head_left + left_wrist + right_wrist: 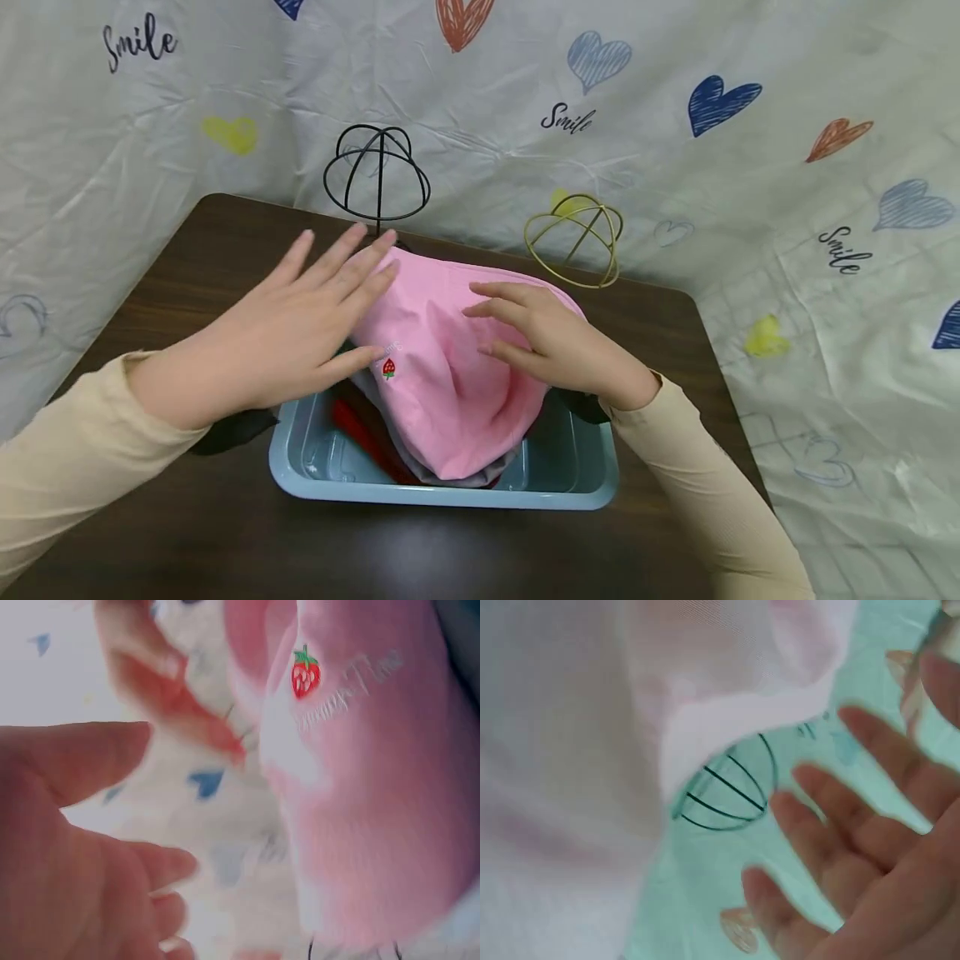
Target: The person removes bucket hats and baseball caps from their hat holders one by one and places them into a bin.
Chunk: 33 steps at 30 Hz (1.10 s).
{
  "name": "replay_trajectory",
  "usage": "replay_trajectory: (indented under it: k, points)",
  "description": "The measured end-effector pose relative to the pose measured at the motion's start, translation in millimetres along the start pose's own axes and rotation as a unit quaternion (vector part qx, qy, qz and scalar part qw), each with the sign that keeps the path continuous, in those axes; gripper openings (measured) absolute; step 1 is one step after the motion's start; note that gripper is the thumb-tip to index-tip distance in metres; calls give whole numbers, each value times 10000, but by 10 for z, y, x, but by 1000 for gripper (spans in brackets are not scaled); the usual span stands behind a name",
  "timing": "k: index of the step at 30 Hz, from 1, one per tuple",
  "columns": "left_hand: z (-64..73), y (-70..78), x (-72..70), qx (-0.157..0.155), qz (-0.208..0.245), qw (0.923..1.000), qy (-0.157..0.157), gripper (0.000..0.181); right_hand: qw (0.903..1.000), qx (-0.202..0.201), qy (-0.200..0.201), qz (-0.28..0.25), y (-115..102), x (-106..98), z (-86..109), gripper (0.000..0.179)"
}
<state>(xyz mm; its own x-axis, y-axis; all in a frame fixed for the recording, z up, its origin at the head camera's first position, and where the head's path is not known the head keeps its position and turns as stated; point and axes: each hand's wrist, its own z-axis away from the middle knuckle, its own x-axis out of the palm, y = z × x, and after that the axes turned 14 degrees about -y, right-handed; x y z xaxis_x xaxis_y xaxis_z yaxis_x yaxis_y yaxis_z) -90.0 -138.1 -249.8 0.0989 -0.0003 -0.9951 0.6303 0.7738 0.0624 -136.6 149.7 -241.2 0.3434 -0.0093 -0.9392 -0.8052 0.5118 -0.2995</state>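
Note:
A pink fabric hat (465,358) with a small strawberry embroidered on it lies slumped in a light blue plastic basin (442,496), over grey and red fabric items (360,433). My left hand (300,325) hovers at the hat's left side, fingers spread and straight, holding nothing. Over the hat's right side is my right hand (551,337), its fingers loosely bent and nothing held. Both wrist views show gaps between the fingers and the pink hat (367,787). The right wrist view catches the hat (577,787) only as a blurred surface.
Behind the basin, a black wire dome stand (378,179) rises at the table's far edge. A lower gold wire stand (577,242) is to its right. The dark wooden table (225,258) backs onto a white cloth (480,100) printed with hearts.

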Motion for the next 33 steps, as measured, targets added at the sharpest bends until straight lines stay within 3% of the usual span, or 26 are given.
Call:
replay_trajectory:
  k: [4,8,13,19,26,29,33]
  points:
    - [-446,38,55,482,-108,9978,-439,72,9978,590,-287,-40,99,90,-133,54]
    - [-680,22,268,629,31,9951,-756,70,9891,1222,-823,-51,123,234,-196,69]
    - [-687,19,408,477,183,9907,-1262,77,9813,1484,-1193,284,116,376,-214,77]
    - [-648,67,358,282,81,9774,-2095,86,9733,1495,-1589,712,100,490,-202,93]
    - [-655,166,380,157,-409,9665,-2528,92,9580,1586,-2283,710,62,592,-164,106]
    - [-685,223,487,155,-618,9577,-2805,94,9474,1673,-2693,440,66,632,-160,109]
    - [-734,266,737,188,-470,9350,-3510,96,9330,1643,-3191,246,81,703,-187,111]
